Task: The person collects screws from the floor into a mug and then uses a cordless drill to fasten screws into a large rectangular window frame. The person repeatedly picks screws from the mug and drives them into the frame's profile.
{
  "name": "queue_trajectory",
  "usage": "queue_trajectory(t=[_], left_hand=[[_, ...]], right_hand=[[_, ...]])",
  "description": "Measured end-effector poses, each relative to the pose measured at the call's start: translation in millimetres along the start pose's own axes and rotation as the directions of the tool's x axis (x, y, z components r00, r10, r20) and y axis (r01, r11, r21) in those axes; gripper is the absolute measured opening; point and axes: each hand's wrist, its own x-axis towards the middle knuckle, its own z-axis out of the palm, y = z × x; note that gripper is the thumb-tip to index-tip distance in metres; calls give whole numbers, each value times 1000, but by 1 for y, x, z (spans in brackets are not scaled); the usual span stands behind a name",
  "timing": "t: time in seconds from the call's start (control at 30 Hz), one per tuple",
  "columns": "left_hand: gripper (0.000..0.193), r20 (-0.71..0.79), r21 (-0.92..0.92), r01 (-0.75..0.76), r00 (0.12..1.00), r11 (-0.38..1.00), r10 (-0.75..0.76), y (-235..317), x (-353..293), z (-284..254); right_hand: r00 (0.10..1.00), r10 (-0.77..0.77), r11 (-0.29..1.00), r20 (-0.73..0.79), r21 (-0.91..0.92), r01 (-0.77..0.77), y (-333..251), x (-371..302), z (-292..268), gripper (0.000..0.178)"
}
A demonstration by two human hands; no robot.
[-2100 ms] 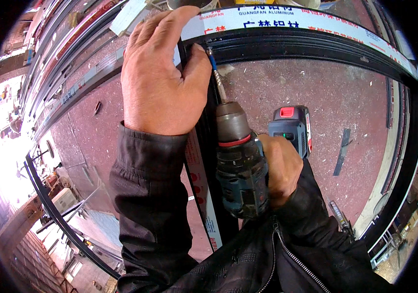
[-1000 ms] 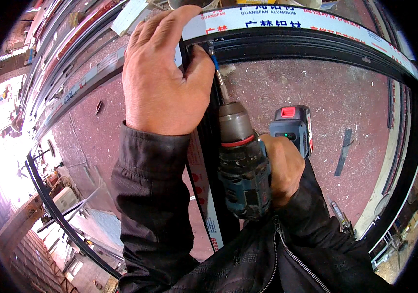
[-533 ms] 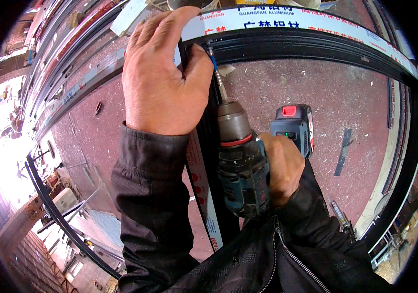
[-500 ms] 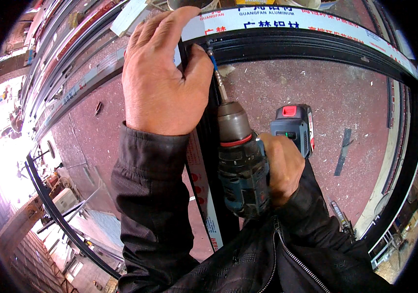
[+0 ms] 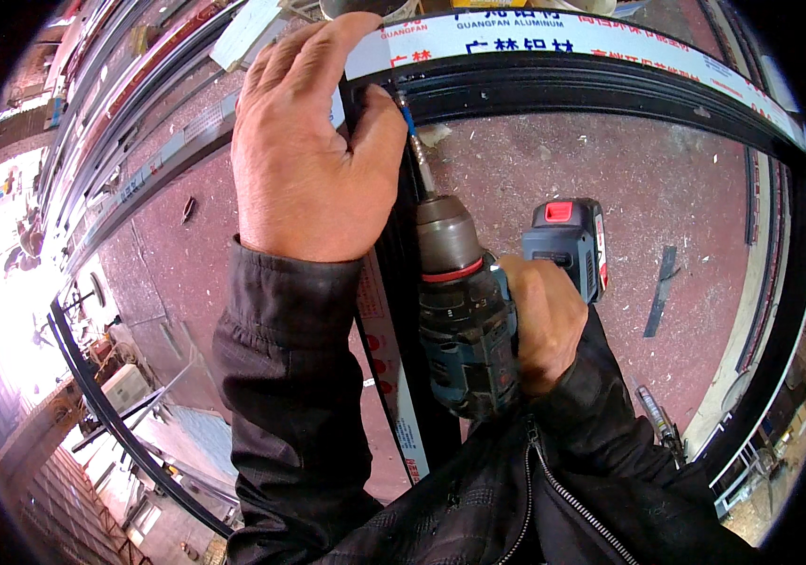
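My left hand point(image 5: 313, 160) wraps the corner of a black aluminium frame point(image 5: 572, 87), with the thumb on the inner side of the upright bar. White printed film covers the frame's outer faces. In my right hand point(image 5: 549, 325) is a cordless drill point(image 5: 464, 330), gripped by its handle, which the fingers hide. Its battery pack point(image 5: 565, 235), with a red latch, sticks out to the right. From the chuck a long bit point(image 5: 421, 160) with a blue band runs up to the inside of the corner, by my left thumb. The exact contact at its tip is hard to see.
Beneath the frame lies a dusty reddish board point(image 5: 610, 169) with shavings and a strip of dark tape point(image 5: 659, 292). Long metal profiles point(image 5: 120, 104) are stacked at the upper left. A pale bucket point(image 5: 351, 8) stands beyond the corner. Another tool point(image 5: 657, 419) lies at the lower right.
The grip of both hands and the drill's pose look almost the same. Green lights by the drill's battery, lit before, no longer show. Hands and drill sit very slightly further left in view.
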Motion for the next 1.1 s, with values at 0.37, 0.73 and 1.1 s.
queue_trajectory(t=[0.37,0.73,1.1], left_hand=[[41,-30,66,-69,997,995,71,-14,-4,4],[41,0,6,-11,1000,1000,11,-1,-1,3],[42,-5,14,-39,999,999,39,-4,-1,1]], right_hand=[[1000,-4,1000,-19,0,4,0,1,1,32],[1000,16,1000,26,-10,-15,1,6,-4,35],[1000,14,1000,26,-5,-13,-1,10,-5,34]])
